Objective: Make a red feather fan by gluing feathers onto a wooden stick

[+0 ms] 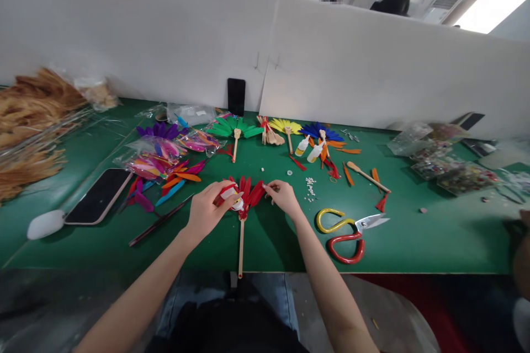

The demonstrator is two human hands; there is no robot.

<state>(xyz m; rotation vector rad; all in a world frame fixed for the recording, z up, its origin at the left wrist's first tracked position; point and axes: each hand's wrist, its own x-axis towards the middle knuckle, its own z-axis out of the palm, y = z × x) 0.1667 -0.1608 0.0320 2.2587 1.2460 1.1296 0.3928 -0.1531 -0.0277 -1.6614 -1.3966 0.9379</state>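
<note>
My left hand (pixel 210 203) is closed around a small white glue bottle (pixel 234 199), tilted over the red feather fan (pixel 245 192). The fan lies in front of me, its wooden handle (pixel 241 245) pointing at the table's front edge. At the fan's right side, my right hand (pixel 284 197) pinches the tip of a red feather (pixel 257 193). Some of the left feathers are hidden behind my left hand and the bottle. Small white beads (pixel 309 188) lie scattered to the right of my right hand.
Yellow-and-red-handled scissors (pixel 345 234) lie right, tweezers (pixel 159 222) left. Finished-looking green (pixel 237 131), yellow (pixel 287 128) and blue (pixel 322 133) fans line the back, near two glue bottles (pixel 308 149). Left are bagged feathers (pixel 155 162) and a phone (pixel 99 197); bead bags (pixel 464 176) sit far right.
</note>
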